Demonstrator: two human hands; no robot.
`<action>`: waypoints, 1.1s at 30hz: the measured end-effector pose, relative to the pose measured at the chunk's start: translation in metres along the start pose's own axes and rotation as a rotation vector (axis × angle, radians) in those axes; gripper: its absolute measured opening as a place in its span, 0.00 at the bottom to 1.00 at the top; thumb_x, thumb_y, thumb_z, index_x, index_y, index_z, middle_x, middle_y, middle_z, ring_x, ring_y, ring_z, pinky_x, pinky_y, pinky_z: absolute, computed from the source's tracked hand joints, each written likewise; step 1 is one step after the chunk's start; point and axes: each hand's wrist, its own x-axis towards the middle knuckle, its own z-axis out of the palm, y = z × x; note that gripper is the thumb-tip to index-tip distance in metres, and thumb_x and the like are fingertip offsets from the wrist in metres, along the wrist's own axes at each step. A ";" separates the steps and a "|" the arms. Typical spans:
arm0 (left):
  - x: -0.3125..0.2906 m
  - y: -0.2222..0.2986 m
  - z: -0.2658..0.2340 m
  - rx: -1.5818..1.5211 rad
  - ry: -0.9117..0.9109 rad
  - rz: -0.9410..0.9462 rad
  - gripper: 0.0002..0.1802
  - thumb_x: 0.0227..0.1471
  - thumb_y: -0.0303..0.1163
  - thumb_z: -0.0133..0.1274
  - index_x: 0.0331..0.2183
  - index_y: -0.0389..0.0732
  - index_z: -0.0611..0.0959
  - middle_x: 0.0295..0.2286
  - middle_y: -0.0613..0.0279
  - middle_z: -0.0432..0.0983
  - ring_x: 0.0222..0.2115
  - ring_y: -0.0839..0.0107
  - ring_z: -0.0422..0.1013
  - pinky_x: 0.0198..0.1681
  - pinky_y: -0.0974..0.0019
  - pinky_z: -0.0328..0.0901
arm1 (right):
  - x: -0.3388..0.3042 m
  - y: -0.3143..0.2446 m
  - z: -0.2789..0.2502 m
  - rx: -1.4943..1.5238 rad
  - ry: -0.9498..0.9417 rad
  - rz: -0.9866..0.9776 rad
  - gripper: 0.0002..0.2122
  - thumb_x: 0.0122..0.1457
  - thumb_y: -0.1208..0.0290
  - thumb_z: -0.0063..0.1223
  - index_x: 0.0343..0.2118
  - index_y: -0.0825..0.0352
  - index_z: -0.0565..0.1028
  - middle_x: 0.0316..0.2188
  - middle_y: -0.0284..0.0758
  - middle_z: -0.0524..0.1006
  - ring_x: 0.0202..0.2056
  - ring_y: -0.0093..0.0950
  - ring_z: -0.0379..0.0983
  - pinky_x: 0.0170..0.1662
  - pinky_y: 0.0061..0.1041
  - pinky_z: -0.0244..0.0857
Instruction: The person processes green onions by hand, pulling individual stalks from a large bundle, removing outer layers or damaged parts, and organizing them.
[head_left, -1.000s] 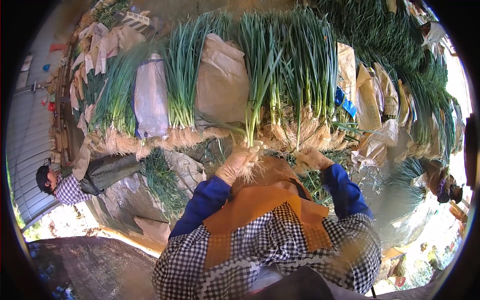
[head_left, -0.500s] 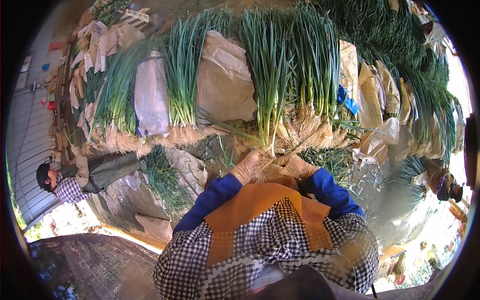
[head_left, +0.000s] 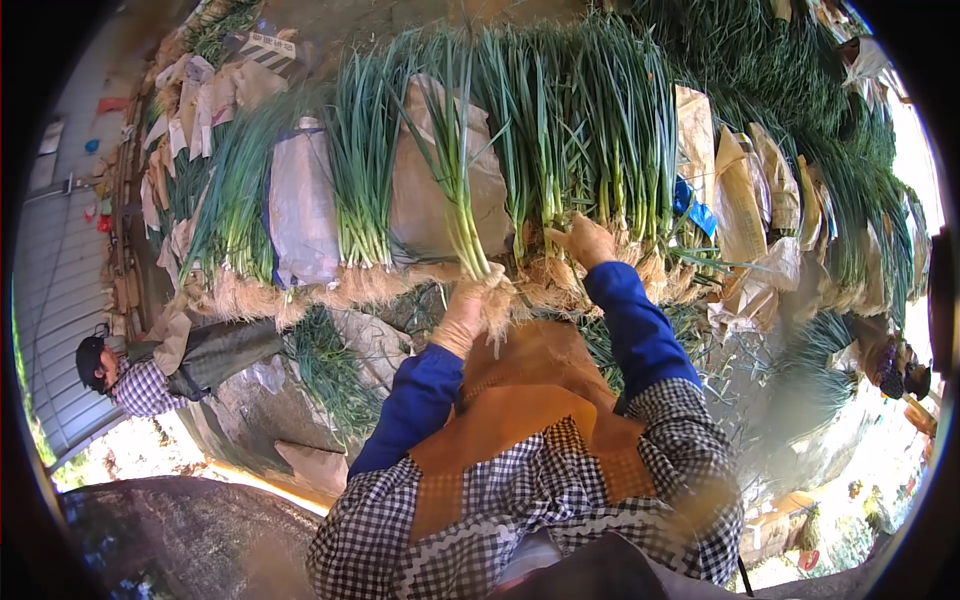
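Note:
My left hand (head_left: 464, 308) is closed around the root end of a small bunch of green onions (head_left: 465, 225). Their white bases and pale, stringy roots poke out by my fingers, and the long leaves lean away from me over a tan sack (head_left: 415, 180). To the right, my right hand (head_left: 588, 243) reaches into a thick row of green onions (head_left: 610, 130). Its thumb and a finger look spread beside the lower stalks, just above the tangled roots (head_left: 555, 283); the other fingers are hidden.
More green onions (head_left: 362, 170) and a whitish sack (head_left: 303, 200) lie at left. Loose leaves (head_left: 335, 385) litter the ground nearer me. Folded sacks (head_left: 740, 200) and a blue plastic piece (head_left: 695, 208) are at right. Another person (head_left: 140, 375) is at far left.
My hands were together at the bunch's roots. The left has moved left with the green onions, and the right has gone forward and right to the row.

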 end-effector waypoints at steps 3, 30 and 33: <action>0.004 -0.035 0.010 0.099 0.091 0.070 0.10 0.44 0.21 0.54 0.32 0.40 0.74 0.27 0.66 0.71 0.29 0.76 0.69 0.34 0.75 0.66 | 0.022 0.003 0.026 -0.112 0.043 -0.100 0.21 0.50 0.49 0.47 0.39 0.62 0.72 0.36 0.43 0.74 0.39 0.39 0.70 0.42 0.35 0.62; -0.037 -0.073 0.020 -0.205 0.117 -0.197 0.11 0.46 0.25 0.48 0.35 0.34 0.75 0.28 0.60 0.74 0.27 0.68 0.71 0.32 0.67 0.68 | -0.006 -0.010 0.089 1.425 -0.488 -0.315 0.21 0.56 0.47 0.39 0.36 0.63 0.71 0.24 0.26 0.70 0.20 0.18 0.62 0.20 0.19 0.61; -0.040 -0.058 0.029 -0.239 0.167 -0.195 0.10 0.46 0.24 0.49 0.35 0.35 0.75 0.29 0.63 0.73 0.30 0.70 0.69 0.35 0.67 0.66 | 0.021 0.017 0.123 1.154 -0.025 -0.218 0.22 0.57 0.49 0.39 0.32 0.67 0.73 0.18 0.33 0.72 0.22 0.24 0.68 0.27 0.23 0.64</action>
